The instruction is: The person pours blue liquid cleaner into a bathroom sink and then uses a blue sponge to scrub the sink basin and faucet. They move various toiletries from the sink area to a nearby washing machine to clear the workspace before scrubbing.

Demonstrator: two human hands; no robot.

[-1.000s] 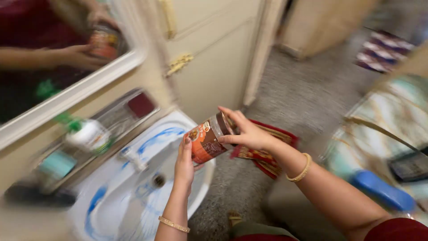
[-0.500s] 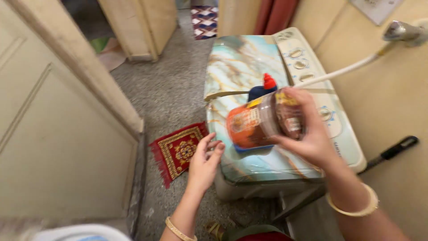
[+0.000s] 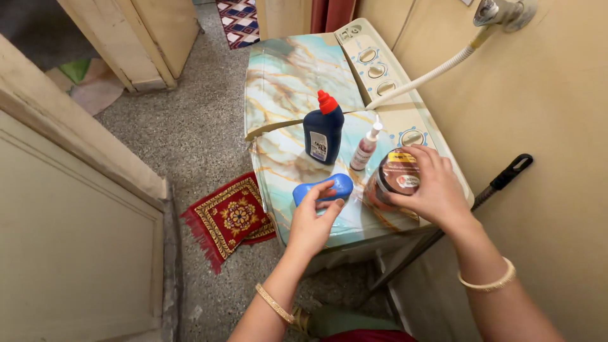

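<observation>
Blue soap bar, brown jar, red patterned mat

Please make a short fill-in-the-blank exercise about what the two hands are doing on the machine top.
1. The right hand grips a jar with a ____ lid.
2. The left hand touches a ____ oblong object.
3. The dark blue bottle has a ____ cap.
4. A small mat lies on the ____.

Missing words: brown; blue; red; floor
</observation>
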